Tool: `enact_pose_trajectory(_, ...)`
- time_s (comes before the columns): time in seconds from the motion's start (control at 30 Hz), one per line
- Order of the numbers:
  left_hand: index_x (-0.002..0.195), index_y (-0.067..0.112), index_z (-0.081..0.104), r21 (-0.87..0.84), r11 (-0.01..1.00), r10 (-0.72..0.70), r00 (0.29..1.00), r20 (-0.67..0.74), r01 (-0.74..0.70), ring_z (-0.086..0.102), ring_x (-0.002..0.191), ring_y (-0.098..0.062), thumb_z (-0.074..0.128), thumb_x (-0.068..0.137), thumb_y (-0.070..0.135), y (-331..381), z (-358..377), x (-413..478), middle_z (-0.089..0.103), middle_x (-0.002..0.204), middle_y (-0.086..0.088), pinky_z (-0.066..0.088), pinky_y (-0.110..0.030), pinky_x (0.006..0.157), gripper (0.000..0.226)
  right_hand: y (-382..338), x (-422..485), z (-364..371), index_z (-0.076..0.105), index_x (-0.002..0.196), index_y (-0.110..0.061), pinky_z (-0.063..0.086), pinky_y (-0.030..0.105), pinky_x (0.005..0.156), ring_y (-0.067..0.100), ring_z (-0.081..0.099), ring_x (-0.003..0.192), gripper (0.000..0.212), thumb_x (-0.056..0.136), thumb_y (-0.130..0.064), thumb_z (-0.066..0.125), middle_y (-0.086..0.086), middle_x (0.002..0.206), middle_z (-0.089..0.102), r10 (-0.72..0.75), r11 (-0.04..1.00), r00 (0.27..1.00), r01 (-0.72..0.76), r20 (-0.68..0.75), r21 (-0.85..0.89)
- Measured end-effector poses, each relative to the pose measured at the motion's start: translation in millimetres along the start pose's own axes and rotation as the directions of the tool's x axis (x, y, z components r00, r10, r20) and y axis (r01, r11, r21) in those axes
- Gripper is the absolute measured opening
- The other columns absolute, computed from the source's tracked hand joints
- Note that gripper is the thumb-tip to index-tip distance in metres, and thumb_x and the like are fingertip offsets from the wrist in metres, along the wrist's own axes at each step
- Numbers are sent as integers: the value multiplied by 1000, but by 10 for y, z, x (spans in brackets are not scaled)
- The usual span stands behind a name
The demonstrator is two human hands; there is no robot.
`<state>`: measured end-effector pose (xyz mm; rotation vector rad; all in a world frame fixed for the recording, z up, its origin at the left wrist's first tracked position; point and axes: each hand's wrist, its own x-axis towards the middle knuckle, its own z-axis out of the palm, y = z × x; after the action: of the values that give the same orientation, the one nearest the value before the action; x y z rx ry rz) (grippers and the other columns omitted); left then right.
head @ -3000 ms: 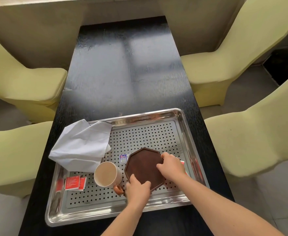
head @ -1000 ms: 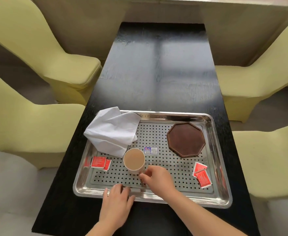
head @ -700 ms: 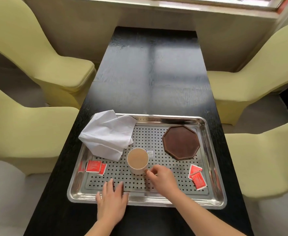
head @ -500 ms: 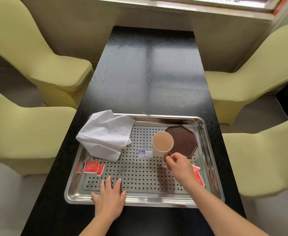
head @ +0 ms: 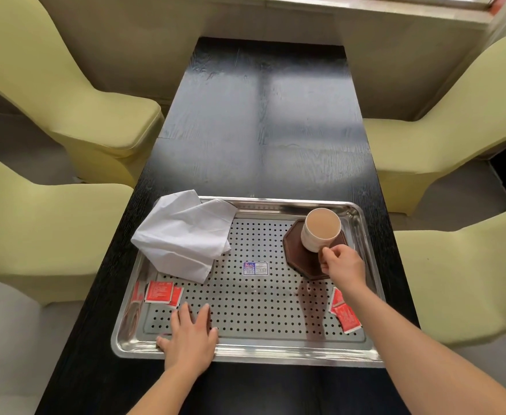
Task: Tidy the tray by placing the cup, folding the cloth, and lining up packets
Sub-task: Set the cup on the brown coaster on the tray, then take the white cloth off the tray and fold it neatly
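From the head camera, a shiny rectangular steel tray (head: 275, 353) with a perforated floor sits on a black wood-grain table (head: 263, 130). The right hand (head: 343, 263) pinches the handle of a cream ceramic cup (head: 320, 232) holding a milky tan drink, standing upright on a dark brown octagonal coaster (head: 298, 254) just beyond the knuckles. The left hand (head: 190, 336) lies flat, fingers spread, on the tray's near rim. A crumpled white cloth (head: 182, 235) lies well beyond the left hand, draped over the far left corner. Flat red packets (head: 159, 292) lie just beyond the left fingertips; more red packets (head: 346, 316) sit beside the right forearm. Half a second ago the cup was beside the coaster's left edge; it now sits on it
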<state>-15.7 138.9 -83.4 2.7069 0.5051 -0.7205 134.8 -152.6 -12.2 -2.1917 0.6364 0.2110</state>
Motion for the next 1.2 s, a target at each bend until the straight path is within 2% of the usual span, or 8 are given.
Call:
enact_pose_trajectory(0.23,149,44,20,-4,1000,1,1000,11,0,0,152,-28,41,97,51,2,-37,-21,5,165,-5,24,-66,113,57,7,-56,17,61,89,-18,61,48,77,20,70,76,14,95,-31,59,3,87,70,25,998,999,-22,-44,60)
enact_pose_trajectory(0.37,151,41,20,-5,1000,9,1000,6,-8,1,153,-26,40,98,52,-53,-61,-27,6,166,-3,23,-63,115,59,-40,-247,-2,57,101,-22,60,49,74,19,61,83,8,94,-26,60,1,98,56,-163,985,964,171,-209,22)
enact_pose_trajectory(0.53,149,39,27,-7,999,46,999,-17,-46,8,152,-22,41,98,51,-175,-111,-46,15,164,-1,24,-57,117,55,-366,-438,364,64,105,-17,58,48,79,21,67,80,12,94,-19,62,-4,90,63,-381,921,924,383,42,-69)
enact_pose_trajectory(0.67,149,38,26,-8,997,73,997,-23,-74,9,152,-21,39,99,51,-259,-160,-82,16,164,-1,19,-55,120,54,-726,-522,916,63,118,-17,56,30,75,9,63,82,26,94,-28,64,-6,94,66,-398,883,867,450,302,-130)
enact_pose_trajectory(0.77,149,39,25,-1,997,81,996,-33,-81,10,152,-22,40,99,51,-321,-188,-120,18,163,-1,18,-54,121,54,-987,-589,1349,58,126,-20,57,34,81,11,64,91,37,93,-34,64,-3,108,67,-388,854,820,492,421,-170)
enact_pose_trajectory(0.93,148,40,25,-2,996,95,995,-30,-95,8,152,-23,40,98,52,-431,-191,-189,17,164,-1,12,-52,122,54,-1357,-655,2009,43,139,-21,51,43,91,25,50,120,64,87,-49,66,3,132,52,-419,716,757,615,501,-331)
enact_pose_trajectory(1.1,147,40,29,-34,991,132,991,-19,-132,17,147,-18,41,96,52,-592,-198,-157,20,160,2,15,-48,122,54,-1685,-788,2587,29,145,-21,48,44,90,30,39,125,92,75,-68,67,7,138,43,-539,505,673,740,507,-444)
enact_pose_trajectory(1.2,146,40,30,6,990,144,990,-11,-143,13,149,-18,38,96,50,-713,-210,-78,19,160,3,10,-52,122,52,-1795,-825,2835,32,143,-21,45,45,90,32,43,122,90,74,-65,69,10,135,46,-566,414,641,764,518,-494)
